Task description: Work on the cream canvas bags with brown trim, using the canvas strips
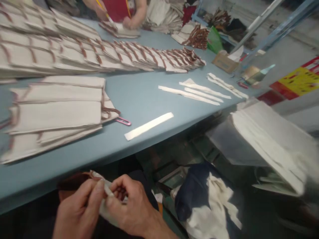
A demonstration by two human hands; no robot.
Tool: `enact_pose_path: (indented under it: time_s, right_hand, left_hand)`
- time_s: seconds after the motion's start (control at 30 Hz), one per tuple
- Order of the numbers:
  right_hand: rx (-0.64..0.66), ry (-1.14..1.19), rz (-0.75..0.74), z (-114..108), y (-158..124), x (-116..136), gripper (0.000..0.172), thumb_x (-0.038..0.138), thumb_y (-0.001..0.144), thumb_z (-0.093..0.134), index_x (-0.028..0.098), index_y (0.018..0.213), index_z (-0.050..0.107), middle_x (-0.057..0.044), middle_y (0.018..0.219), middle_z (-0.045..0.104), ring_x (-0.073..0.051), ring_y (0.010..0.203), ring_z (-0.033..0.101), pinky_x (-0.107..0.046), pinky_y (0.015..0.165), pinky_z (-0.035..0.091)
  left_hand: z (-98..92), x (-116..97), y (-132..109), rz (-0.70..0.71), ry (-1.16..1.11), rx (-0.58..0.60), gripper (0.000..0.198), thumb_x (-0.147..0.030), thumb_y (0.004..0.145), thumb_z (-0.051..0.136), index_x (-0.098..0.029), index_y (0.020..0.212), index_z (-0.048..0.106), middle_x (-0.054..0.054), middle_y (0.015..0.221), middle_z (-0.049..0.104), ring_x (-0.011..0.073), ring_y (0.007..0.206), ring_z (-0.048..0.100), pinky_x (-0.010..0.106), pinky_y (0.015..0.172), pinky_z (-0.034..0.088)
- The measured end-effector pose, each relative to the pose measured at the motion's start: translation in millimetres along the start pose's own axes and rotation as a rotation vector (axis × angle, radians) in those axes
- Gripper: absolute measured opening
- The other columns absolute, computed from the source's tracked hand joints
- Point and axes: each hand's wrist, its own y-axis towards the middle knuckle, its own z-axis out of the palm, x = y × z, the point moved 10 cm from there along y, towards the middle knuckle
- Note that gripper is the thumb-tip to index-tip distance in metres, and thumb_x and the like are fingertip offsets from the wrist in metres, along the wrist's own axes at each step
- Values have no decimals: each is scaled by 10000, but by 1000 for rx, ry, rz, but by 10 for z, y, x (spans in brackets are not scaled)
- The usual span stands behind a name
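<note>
Below the table's front edge, my left hand [81,205] pinches a folded piece of off-white cloth [107,212] with a brown part at its far end. My right hand [133,205] grips the same cloth close beside it, thumb and forefinger closed on its edge. The fingers hide much of the cloth. On the blue table [139,99] just beyond lies a stack of folded off-white cloth pieces [59,116] with brown edging. A pink clip-like tool [123,121] sticks out from its right side. One white strip [149,126] lies alone near the edge.
Long overlapping rows of brown-edged cloth pieces [112,54] run across the table. Several white strips [194,93] lie at right. Opposite, a co-worker's hands [134,21] handle cloth and a yellow tool. A large white box-like container [269,142] and a dark bag with scraps [194,189] stand below right.
</note>
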Motion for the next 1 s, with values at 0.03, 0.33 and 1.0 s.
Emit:
enact_pose_path:
  time_s: [0.03, 0.33, 1.0]
  right_hand:
    - [-21, -22, -6, -94, 31, -11, 60, 224, 810, 666, 220, 858, 630, 39, 695, 616, -133, 618, 592, -225, 614, 475]
    - [-299, -661, -283, -949, 618, 374, 92, 277, 934, 655, 196, 890, 662, -21, 782, 698, -176, 703, 647, -275, 683, 439]
    - [-135, -801, -221, -914, 1289, 380, 254, 296, 1012, 548, 227, 832, 713, 5, 720, 726, -171, 664, 661, -266, 622, 377]
  left_hand:
    - [25, -103, 42, 59, 11, 33, 384, -392, 992, 486, -219, 655, 551, -45, 552, 534, 124, 470, 498, 227, 504, 415]
    - [115, -200, 352, 119, 24, 60, 225, -336, 999, 535, -239, 819, 628, -57, 638, 689, 136, 557, 673, 219, 581, 474]
    - [453, -171, 787, -69, -122, 224, 239, -390, 970, 514, -228, 799, 557, -41, 596, 647, 171, 568, 625, 277, 615, 412]
